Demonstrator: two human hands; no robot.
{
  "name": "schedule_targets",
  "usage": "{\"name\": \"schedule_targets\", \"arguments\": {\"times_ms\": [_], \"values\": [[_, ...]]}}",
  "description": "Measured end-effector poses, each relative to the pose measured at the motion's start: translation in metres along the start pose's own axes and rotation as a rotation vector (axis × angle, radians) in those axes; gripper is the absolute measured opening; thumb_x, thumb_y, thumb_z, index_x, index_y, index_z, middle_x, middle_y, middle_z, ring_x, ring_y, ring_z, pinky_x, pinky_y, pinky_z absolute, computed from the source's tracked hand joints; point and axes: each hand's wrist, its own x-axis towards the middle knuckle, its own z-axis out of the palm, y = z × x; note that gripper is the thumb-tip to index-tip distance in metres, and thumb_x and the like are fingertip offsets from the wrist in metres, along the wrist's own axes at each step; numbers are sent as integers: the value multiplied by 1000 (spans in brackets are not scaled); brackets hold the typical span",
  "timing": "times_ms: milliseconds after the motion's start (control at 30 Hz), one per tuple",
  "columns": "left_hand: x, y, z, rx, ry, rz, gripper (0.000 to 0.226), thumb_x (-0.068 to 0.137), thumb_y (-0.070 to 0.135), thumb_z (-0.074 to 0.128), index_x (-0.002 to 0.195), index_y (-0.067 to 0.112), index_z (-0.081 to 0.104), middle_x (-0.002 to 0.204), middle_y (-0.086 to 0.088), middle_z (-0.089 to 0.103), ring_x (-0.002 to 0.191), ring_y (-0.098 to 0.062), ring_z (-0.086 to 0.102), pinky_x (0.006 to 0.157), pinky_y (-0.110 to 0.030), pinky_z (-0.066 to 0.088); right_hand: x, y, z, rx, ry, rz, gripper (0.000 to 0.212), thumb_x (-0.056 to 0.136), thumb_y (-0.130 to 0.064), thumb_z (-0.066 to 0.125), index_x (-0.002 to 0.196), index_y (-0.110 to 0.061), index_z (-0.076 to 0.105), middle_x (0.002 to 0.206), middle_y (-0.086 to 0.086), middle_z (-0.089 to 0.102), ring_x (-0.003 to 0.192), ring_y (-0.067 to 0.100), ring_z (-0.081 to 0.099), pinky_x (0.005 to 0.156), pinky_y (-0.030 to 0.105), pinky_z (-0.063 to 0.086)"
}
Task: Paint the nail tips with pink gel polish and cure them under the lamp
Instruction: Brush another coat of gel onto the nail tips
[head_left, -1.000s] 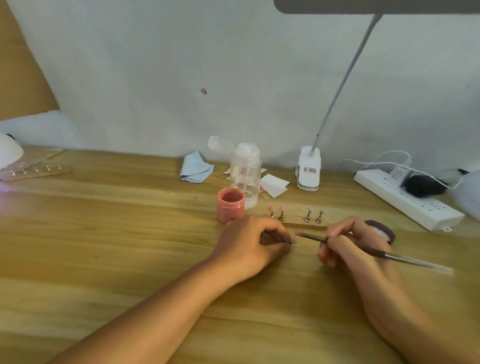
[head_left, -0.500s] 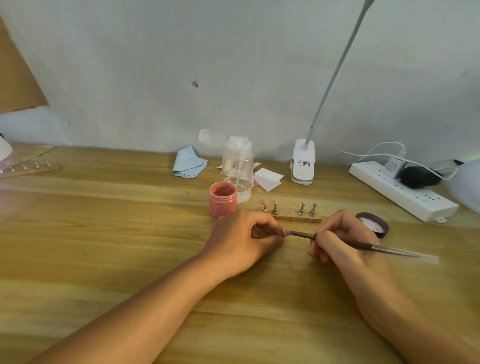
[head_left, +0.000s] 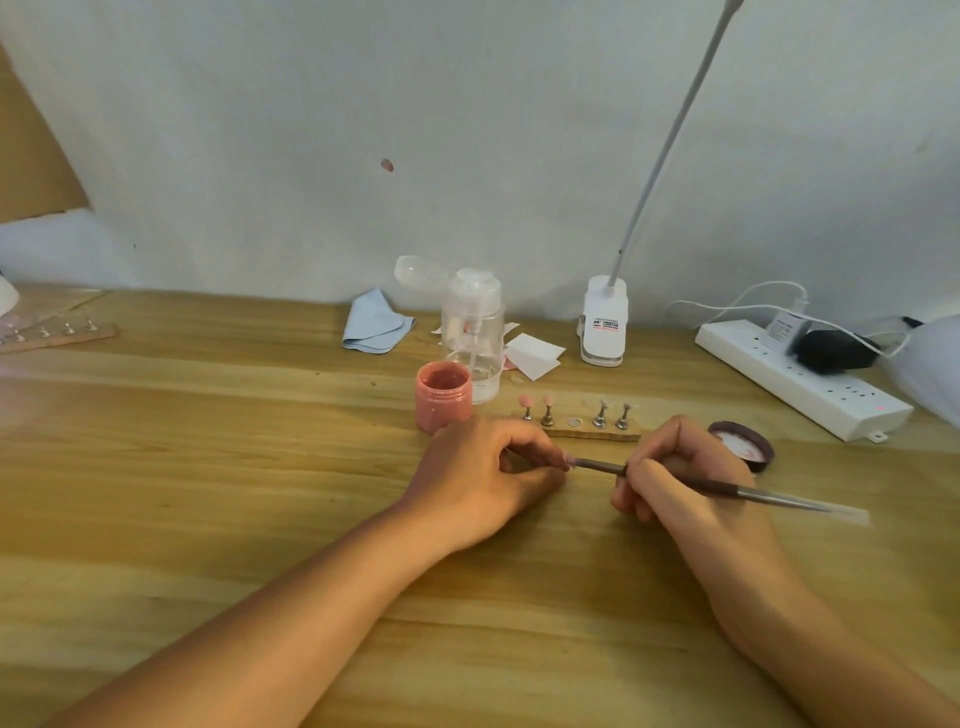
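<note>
My left hand (head_left: 483, 470) rests on the table and pinches a small nail tip holder (head_left: 567, 462) between thumb and forefinger. My right hand (head_left: 675, 470) grips a thin gel brush (head_left: 758, 494) like a pen, its bristle end touching the nail tip. Behind the hands lies a wooden strip (head_left: 597, 430) carrying metal stands; two at its left bear pink nail tips (head_left: 535, 401), two at its right bear clear ones. An open jar of pink gel (head_left: 443, 396) stands left of the strip. Its dark lid (head_left: 742, 446) lies by my right hand.
A clear pump bottle (head_left: 474, 332) stands behind the jar, with a blue cloth (head_left: 375, 323) and white paper wipes (head_left: 532, 353). A clip lamp base (head_left: 602, 325) and a white power strip (head_left: 800, 382) sit at the back right. A second strip of stands (head_left: 57, 332) lies far left.
The brush tip has closed the gap and now touches the nail tip in my left hand. The camera has tilted slightly, shifting the scene.
</note>
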Motion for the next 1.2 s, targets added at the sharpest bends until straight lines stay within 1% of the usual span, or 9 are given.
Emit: {"name": "schedule_targets", "arguments": {"times_ms": [133,233,400,633,700,833,933,1033,1200], "values": [[0,0,1,-20,4,-9,8,82,29,78,83,36,75,85,19,73,59,7,49,58,-12,31,0,-1,1,56,27,-9,10,87,6,54,78,5,51,60,11,65,53,10,53,53,17,44],[1,-1,1,-11,0,-11,13,81,28,78,79,39,72,83,23,71,59,5,48,60,-15,33,0,-2,1,101,25,3,11,89,6,52,79,4,48,60,14,66,51,15,52,51,17,45],[1,-2,0,-9,-12,-2,15,82,24,77,79,38,71,82,23,70,59,9,49,56,-9,29,0,-3,2,79,0,16,11,90,6,52,80,2,49,64,16,69,52,15,54,52,19,47],[1,-3,2,-12,-9,7,15,82,24,76,78,37,70,85,23,72,58,8,50,57,-10,30,0,-2,2,98,36,7,9,91,5,51,82,4,49,63,15,68,52,15,54,51,18,46],[1,-3,2,-12,-9,4,14,83,24,76,80,36,70,85,24,71,59,8,50,56,-9,30,-1,-2,1,133,58,10,7,92,2,53,86,3,51,63,14,68,55,17,54,52,19,47],[2,-5,2,-22,-9,6,15,82,24,75,79,37,69,85,25,71,58,7,49,59,-15,32,-3,-5,1,175,40,5,9,93,-7,58,89,0,55,72,16,71,59,18,56,58,20,50],[2,-5,2,-45,-7,11,14,83,23,75,78,35,69,84,22,72,55,6,48,60,-18,33,-4,-5,0,139,24,11,8,90,0,58,84,2,53,74,17,72,61,18,59,63,24,51],[1,-5,2,-59,-1,8,11,82,23,75,79,32,69,83,22,71,56,2,47,60,-20,34,-2,-4,1,94,23,30,9,88,7,54,81,7,50,68,15,71,57,15,58,58,19,50],[0,-4,1,-65,0,-7,9,82,18,74,82,26,70,83,19,70,55,0,45,60,-20,34,-3,-7,2,100,5,30,8,90,4,55,85,8,49,72,14,73,59,15,59,60,18,51]]}}
